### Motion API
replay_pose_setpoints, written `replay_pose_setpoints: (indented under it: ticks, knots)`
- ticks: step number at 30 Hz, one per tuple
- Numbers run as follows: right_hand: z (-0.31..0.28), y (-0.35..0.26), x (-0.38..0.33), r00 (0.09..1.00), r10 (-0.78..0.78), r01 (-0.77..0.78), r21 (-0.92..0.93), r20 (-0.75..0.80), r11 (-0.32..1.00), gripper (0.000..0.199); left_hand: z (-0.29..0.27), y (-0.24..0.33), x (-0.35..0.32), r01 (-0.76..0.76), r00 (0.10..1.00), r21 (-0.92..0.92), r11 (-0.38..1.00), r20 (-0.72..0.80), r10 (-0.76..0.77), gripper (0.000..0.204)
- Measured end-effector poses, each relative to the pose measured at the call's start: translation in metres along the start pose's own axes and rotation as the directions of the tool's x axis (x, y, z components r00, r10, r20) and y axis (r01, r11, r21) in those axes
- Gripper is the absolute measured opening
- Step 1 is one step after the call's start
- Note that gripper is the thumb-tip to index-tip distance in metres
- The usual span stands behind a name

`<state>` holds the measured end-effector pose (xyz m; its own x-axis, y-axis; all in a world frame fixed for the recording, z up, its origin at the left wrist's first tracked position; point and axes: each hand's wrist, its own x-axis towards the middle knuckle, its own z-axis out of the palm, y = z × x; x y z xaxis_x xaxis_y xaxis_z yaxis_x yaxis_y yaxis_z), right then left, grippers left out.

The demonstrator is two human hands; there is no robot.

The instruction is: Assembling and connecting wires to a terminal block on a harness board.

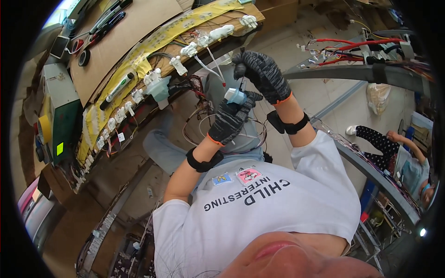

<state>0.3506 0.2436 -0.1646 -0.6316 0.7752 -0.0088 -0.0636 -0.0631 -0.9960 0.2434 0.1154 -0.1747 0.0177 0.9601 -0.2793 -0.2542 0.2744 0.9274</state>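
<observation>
Beside the counter [121,44] | my left grip [229,118] was wrapped round the blue-and-white connector [237,97], apparently steadying it for two-handed work | my right grip [262,75] curled near it, whether pinching anything I couldn't tell

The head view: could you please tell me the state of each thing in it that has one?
Left hand: gloved, closed around connector.
Right hand: gloved, fingers curled, hold unclear.
White and pale-blue connector: held in left hand.
Marker: lying on yellow tape.
Thin wires: loosely looped.
</observation>
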Motion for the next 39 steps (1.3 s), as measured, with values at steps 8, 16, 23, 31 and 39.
replay_pose_setpoints:
  ticks: [8, 16, 23, 31, 39]
  knots:
    - [0.007, 0.012, 0.028, 0.999, 0.014, -0.01, 0.103, -0.038, 0.995, 0.027, -0.005, -0.006, 0.004, -0.082, 0.993, 0.015, 0.996, -0.079, 0.083, 0.02]
    - [0.01, 0.021, 0.037, 1.0, 0.013, -0.01, 0.09, -0.028, 0.996, 0.026, -0.009, -0.019, 0.005, -0.062, 0.989, -0.003, 0.998, -0.133, 0.061, 0.022]
    - [0.016, 0.019, 0.04, 0.997, -0.051, 0.051, 0.011, -0.063, 0.999, 0.024, -0.014, -0.022, 0.006, -0.088, 0.987, 0.138, 0.987, -0.12, 0.105, 0.023]
    - [0.023, 0.012, 0.04, 0.997, -0.062, 0.062, 0.0, -0.052, 0.998, 0.028, -0.012, -0.015, 0.003, -0.07, 0.991, -0.161, 0.984, -0.121, 0.051, 0.029]
    - [0.023, 0.021, 0.038, 0.993, -0.086, 0.087, 0.002, -0.082, 0.996, 0.03, -0.016, -0.016, 0.0, -0.1, 0.989, -0.078, 0.992, -0.113, 0.091, 0.025]
